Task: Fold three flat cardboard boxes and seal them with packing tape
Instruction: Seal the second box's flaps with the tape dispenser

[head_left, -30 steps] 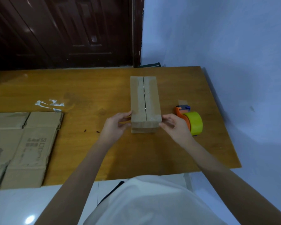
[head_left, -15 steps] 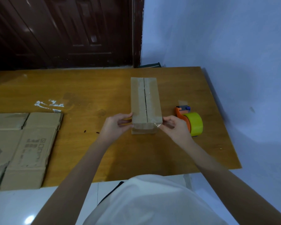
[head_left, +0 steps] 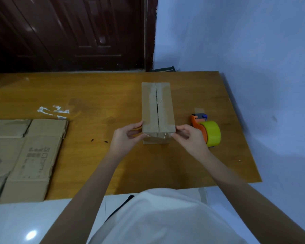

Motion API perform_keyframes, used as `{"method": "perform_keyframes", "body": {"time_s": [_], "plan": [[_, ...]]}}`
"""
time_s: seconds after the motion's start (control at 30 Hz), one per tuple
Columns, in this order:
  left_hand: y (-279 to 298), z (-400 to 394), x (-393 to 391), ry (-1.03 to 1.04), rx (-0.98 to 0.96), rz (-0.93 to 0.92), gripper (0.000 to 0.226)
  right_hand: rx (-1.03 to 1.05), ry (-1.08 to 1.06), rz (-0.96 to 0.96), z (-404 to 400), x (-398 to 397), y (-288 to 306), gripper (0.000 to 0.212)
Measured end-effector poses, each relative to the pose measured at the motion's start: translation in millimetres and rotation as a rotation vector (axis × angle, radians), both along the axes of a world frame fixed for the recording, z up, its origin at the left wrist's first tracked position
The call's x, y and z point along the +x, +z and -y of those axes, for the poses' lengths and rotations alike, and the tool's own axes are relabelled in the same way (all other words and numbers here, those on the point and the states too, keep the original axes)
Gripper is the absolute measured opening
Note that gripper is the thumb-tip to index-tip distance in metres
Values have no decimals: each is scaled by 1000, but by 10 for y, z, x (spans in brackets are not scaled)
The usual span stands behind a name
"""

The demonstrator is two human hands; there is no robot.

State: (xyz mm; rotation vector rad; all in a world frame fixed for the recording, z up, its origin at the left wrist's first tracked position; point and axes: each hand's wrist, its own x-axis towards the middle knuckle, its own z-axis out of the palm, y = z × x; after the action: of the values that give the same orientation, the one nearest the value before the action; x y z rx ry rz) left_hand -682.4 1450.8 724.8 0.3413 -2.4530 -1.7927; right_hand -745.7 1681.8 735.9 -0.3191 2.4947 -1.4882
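A folded brown cardboard box (head_left: 157,106) stands on the wooden table (head_left: 99,95), its two top flaps closed with a slit down the middle and clear tape along it. My left hand (head_left: 127,136) pinches the box's near left corner with thumb and fingers. On the near right corner my right hand (head_left: 188,136) pinches in the same way. Both hands sit at the box's near end, where tape hangs over the edge. An orange tape dispenser with a yellow roll (head_left: 208,131) lies just right of my right hand.
Flat cardboard boxes (head_left: 23,155) lie stacked at the table's left front edge. White scraps (head_left: 53,110) mark the tabletop behind them. A dark wooden door (head_left: 69,32) and a blue wall (head_left: 236,41) stand behind the table. The table's right edge is close to the dispenser.
Both hands have stayed at the box's near corners, with the fingers shifting slightly along the near edge. The box and the dispenser have not moved.
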Motion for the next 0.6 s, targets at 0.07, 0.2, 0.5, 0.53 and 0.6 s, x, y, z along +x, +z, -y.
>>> {"method": "perform_keyframes", "body": {"time_s": [0.07,0.2,0.5,0.53,0.6], "plan": [[17,42,-5,-29,12,16,53,3,35,16,-38,-20,12,32],[11,12,-8,-16,-62,2,54,-10,25,6,-23,1,-1,35],[-11,-40,-20,-46,-349,-116,55,32,-29,-73,48,53,-34,39],[-20,-43,-24,-55,-368,-119,55,57,-16,-89,51,54,-35,40],[-21,-50,-26,-87,-414,-108,56,90,11,-127,57,66,-23,41]]}}
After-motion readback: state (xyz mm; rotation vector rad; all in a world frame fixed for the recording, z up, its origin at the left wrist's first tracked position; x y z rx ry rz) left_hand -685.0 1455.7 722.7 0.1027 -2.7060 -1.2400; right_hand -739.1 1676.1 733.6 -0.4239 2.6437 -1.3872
